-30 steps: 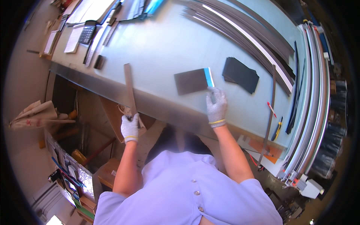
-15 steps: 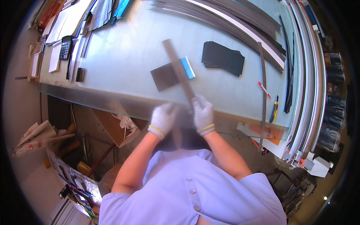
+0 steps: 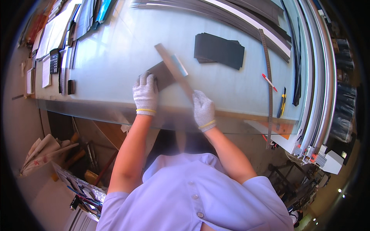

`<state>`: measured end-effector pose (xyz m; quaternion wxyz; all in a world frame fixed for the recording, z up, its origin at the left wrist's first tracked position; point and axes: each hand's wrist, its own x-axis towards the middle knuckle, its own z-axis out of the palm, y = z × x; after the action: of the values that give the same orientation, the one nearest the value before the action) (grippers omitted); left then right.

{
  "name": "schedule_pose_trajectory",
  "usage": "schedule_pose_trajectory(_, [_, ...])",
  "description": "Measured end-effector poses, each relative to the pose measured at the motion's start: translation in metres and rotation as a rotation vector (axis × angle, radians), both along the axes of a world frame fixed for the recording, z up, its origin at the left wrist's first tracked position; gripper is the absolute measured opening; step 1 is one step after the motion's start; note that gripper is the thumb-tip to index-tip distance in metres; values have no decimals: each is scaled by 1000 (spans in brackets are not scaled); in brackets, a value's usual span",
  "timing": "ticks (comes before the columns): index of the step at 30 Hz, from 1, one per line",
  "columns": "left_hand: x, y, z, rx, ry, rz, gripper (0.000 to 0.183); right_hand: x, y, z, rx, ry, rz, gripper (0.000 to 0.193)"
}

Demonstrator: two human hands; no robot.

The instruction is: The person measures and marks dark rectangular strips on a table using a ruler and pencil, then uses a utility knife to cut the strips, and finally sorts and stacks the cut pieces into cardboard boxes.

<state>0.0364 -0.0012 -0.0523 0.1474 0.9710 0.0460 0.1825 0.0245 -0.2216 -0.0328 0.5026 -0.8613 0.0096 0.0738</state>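
Note:
My right hand point(image 3: 203, 109), in a whitish knit glove, grips the lower end of a long flat grey-brown strip point(image 3: 172, 66). The strip slants up and left, across a dark rectangular sheet point(image 3: 163, 78) and a blue-and-white piece point(image 3: 182, 66) at the sheet's right end. Whether the strip touches them I cannot tell; it is slightly blurred. My left hand point(image 3: 145, 92), gloved alike, lies at the sheet's left edge with its fingers stretched forward. Farther right on the glass-topped table point(image 3: 111, 73) rests a stack of dark rectangular sheets point(image 3: 219, 51).
At the right lie a long ruler point(image 3: 267, 69), a red-and-white pen point(image 3: 269, 82) and a yellow-black utility knife point(image 3: 282, 102). Long grey strips point(image 3: 235, 23) cover the far side. A calculator point(image 3: 54, 62) and papers sit at the left. The table's front edge runs below my hands.
My left hand has moved forward and left from the table's front edge to the dark sheet. My right hand has shifted slightly with the strip. The head view has moved a little.

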Motion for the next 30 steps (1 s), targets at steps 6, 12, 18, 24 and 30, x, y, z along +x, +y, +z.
schedule_pose_trajectory(6, [1,-2,-1,-9,20,-3,20,7,24,-3,-120,-109,208,27])
schedule_pose_trajectory(12, [4,-2,0,-11,51,13,22,-6,14,-7,-386,-426,236,33])
schedule_pose_trajectory(18, [6,-2,-2,-4,66,-1,31,-13,-5,-29,-395,-488,290,37])
schedule_pose_trajectory(24, [7,-3,-1,40,156,3,52,-9,-2,-26,-378,-427,258,43])
schedule_pose_trajectory(30, [7,-4,-2,105,184,16,54,-7,-4,-29,-369,-432,252,44])
